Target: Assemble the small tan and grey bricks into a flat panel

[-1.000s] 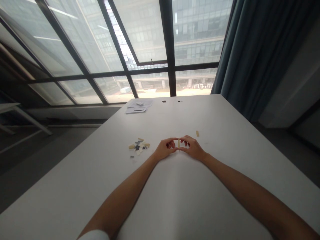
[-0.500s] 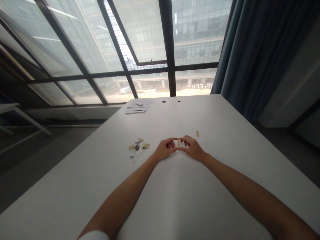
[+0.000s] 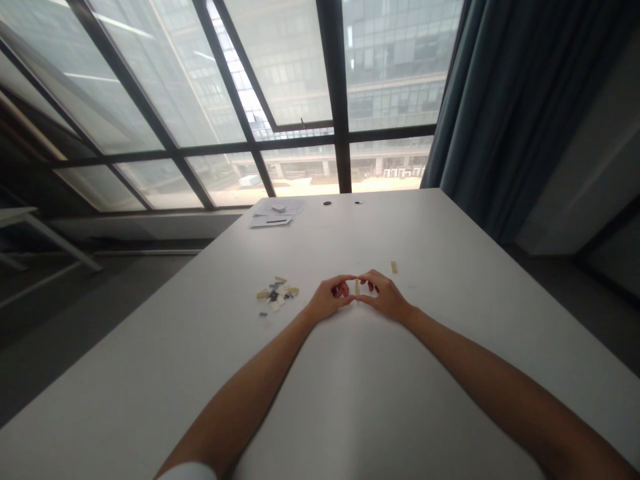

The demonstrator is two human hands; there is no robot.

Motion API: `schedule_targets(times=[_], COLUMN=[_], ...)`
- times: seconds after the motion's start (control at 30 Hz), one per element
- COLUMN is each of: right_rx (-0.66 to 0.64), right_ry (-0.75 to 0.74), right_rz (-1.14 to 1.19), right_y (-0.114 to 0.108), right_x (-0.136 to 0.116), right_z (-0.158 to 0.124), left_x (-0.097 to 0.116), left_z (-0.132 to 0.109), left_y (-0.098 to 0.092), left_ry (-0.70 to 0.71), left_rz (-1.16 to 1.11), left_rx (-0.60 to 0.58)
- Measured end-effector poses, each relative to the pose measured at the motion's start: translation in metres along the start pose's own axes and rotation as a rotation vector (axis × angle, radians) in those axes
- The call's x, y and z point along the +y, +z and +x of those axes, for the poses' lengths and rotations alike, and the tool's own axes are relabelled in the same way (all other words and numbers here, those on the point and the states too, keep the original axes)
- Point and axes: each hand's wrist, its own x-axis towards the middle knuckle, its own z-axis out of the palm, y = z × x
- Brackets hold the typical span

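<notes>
Between my two hands a thin yellow piece stands on end, its long side running away from me. My left hand pinches its ends from the left with thumb and fingertip. From the right, my right hand grips the same ends, so the fingertips of both hands meet. Another flat yellow piece lies just beyond my right hand. To the left of my left hand is a loose pile of small yellow, white, grey and black pieces, with one grey piece apart from it.
The white table reaches to the windows. Papers with a small light object on top lie at its far left. A dark round disc and a small dark item are near the far edge. A blue curtain hangs at the right.
</notes>
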Motion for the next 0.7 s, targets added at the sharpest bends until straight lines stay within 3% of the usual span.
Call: schedule_targets(times=[0.47,0.7], right_rx=[0.003,0.215], right_ry=[0.027,0.104], right_rz=[-0.011,-0.022], right_y=[-0.007,-0.053], right_x=[-0.004,-0.007], right_z=[0.007,0.037], left_x=[0.0,0.005], left_z=[0.003,0.003], left_y=[0.001,0.001], left_ry=[-0.039,-0.07], left_rz=[-0.036,0.029], left_rx=[0.055,0.056])
